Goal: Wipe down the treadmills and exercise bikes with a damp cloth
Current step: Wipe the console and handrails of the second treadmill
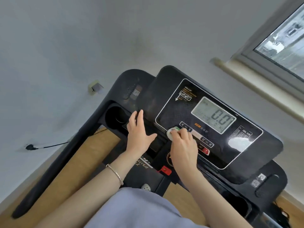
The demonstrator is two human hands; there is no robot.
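Stood over a black treadmill (131, 78), head camera tilted down on its console (162, 97). Gripped a small white cloth (171, 132), green along one edge, in the right hand (184, 147), fingers curled round the wad, and pressed it to the strip of buttons just below the grey display (213, 115) showing 0.0. Hid most of that strip beneath the knuckles; left a red button (205, 151) in sight just to the right of them. Laid the left hand (139, 130) open on the console's left rim, fingers straight and slightly spread, thumb pointing toward the cloth, holding nothing. Placed it between the round cup holder (115, 120) and the right hand, near but apart from the cloth. Wore a thin silver bangle (116, 174) on the left wrist and a pale lilac garment (139, 209), seen at the bottom of the frame. Showed a red safety clip (165, 170) on the lower panel, just under the right wrist, and a bright patch of window glare (238, 142) on the console's lower right corner. Backed by a pale grey wall (65, 46), with a black plug (30, 147) in a low socket at left and its cable (54, 144) running toward the treadmill's left upright. Framed at upper right by a window (283, 35) above a cream sill (238, 74). Floored in light wood (92, 153), visible between the treadmill's uprights.
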